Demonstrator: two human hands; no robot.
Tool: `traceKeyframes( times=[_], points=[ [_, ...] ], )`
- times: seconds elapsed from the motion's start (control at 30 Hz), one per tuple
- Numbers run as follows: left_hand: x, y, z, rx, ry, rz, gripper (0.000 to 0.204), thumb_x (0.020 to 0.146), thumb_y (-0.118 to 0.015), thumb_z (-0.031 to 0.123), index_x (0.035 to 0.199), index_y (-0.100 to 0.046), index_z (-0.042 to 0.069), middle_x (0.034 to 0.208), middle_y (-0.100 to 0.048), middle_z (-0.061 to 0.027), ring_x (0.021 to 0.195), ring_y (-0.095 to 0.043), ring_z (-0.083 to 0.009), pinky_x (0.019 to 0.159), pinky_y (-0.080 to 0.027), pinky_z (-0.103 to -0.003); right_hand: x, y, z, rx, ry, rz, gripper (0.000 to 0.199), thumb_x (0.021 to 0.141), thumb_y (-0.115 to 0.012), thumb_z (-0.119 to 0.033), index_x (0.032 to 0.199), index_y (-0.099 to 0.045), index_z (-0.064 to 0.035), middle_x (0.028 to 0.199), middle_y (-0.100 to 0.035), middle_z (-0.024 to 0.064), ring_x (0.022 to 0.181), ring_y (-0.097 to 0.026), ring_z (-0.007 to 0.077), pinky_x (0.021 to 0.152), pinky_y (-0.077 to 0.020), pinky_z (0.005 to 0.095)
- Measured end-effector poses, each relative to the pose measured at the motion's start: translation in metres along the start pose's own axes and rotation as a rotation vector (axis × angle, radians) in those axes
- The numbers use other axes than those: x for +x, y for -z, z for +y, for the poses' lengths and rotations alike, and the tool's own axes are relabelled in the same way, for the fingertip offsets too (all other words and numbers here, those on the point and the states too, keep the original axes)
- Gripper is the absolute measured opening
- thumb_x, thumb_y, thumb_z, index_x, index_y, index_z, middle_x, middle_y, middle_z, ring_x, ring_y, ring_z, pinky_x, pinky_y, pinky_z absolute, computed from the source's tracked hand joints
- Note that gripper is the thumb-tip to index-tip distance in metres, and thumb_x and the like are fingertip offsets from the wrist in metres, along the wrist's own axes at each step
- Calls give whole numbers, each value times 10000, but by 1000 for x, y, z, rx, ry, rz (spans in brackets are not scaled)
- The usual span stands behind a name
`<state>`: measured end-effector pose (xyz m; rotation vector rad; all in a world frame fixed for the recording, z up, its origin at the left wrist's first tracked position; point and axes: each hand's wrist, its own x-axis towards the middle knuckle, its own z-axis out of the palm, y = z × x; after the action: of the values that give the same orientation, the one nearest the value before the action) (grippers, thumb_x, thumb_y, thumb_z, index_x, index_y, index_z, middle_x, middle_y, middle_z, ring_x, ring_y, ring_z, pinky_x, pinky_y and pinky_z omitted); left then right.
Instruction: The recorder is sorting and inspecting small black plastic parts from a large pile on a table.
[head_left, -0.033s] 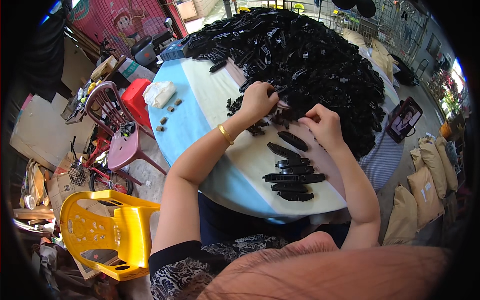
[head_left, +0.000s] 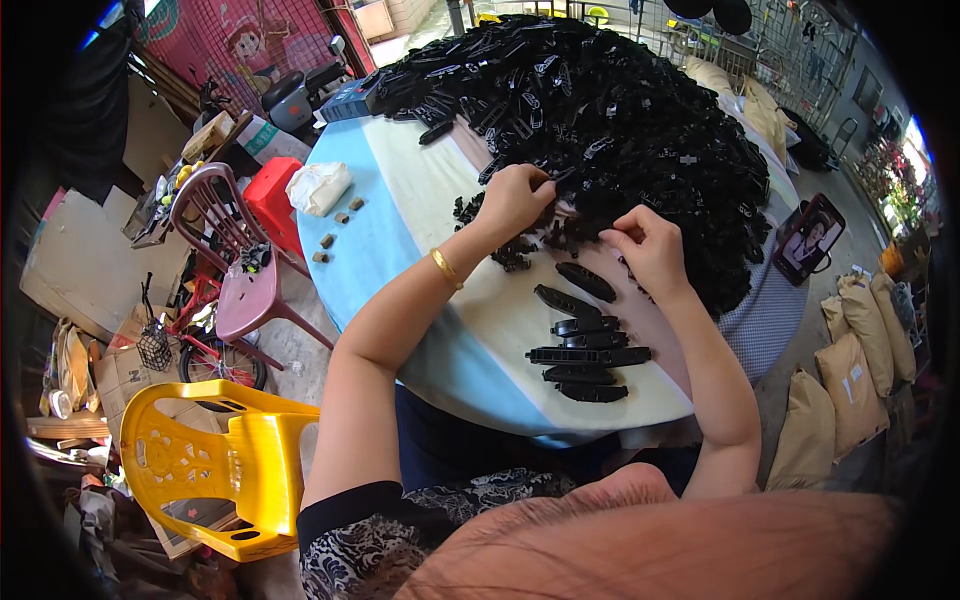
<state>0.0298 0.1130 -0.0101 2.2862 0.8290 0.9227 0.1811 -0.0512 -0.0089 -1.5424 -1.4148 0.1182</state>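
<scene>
My left hand (head_left: pixel 513 203) is closed in a pinch at the near edge of a big heap of black plastic parts (head_left: pixel 620 120). The end of a slim black plastic part (head_left: pixel 565 174) shows at its fingertips. My right hand (head_left: pixel 650 250) hovers close by on the right, thumb and forefinger pinched together; whatever they hold is too small to make out. Small black pieces (head_left: pixel 512 254) lie loose below my left wrist. Nearer to me, several long, narrow black plastic parts (head_left: pixel 588 356) are lined up in a rough column on the striped tablecloth (head_left: pixel 470 350).
On the table's left are a white plastic bag (head_left: pixel 319 188), several small brown blocks (head_left: pixel 326 241) and a blue box (head_left: pixel 350 100). A phone (head_left: pixel 808 240) stands at the right edge. A yellow chair (head_left: pixel 262 470), a pink chair (head_left: pixel 245 300) and tan sacks (head_left: pixel 850 385) surround the table.
Both hands have shifted very slightly, the right one a touch to the right. The fingers of my left hand sit a little differently at the heap's edge. The lined-up parts have not moved.
</scene>
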Motion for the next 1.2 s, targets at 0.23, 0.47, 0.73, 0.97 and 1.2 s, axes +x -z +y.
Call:
traceKeyframes(
  times=[0.23, 0.47, 0.73, 0.97, 1.2],
  points=[
    [-29, 1, 35, -1222, 264, -836, 538, 928, -471, 67, 1405, -224, 96, 970, -578, -103, 895, -638, -236, 758, -562, -343, -2, -6, -3, 314, -76, 157, 77, 780, -685, -49, 820, -632, -9, 690, -636, 46, 580, -583, 89, 529, -464, 220],
    [-30, -11, 27, -1180, 243, -643, 331, 860, -568, -8, 1179, -491, 32, 1044, -612, -106, 936, -633, -213, 833, -538, -320, -5, -3, -25, 12, 381, 243, 142, 673, -713, 31, 767, -622, -24, 764, -628, 91, 679, -620, 215, 570, -502, 272],
    [-37, -18, 30, -1164, 316, -605, 247, 832, -618, 8, 1073, -566, 7, 965, -639, -92, 878, -646, -184, 810, -536, -286, -4, 1, -26, -224, 546, 269, 139, 660, -694, 23, 769, -632, -38, 787, -629, 66, 693, -603, 230, 595, -507, 304],
    [-33, -9, 34, -1177, 351, -517, 404, 806, -654, 41, 1173, -499, -29, 980, -624, -106, 866, -645, -191, 808, -532, -285, -4, 4, -24, -399, 627, 125, 138, 682, -653, 3, 810, -634, -44, 822, -613, 63, 737, -584, 229, 606, -502, 310],
    [-29, 3, 38, -853, 176, -483, 333, 810, -655, 60, 1119, -563, -21, 965, -627, -73, 835, -622, -112, 773, -506, -226, -4, -5, -22, 164, -119, -17, 203, 767, -671, -59, 950, -627, 18, 1005, -642, 99, 910, -615, 183, 747, -488, 260]
  ],
)
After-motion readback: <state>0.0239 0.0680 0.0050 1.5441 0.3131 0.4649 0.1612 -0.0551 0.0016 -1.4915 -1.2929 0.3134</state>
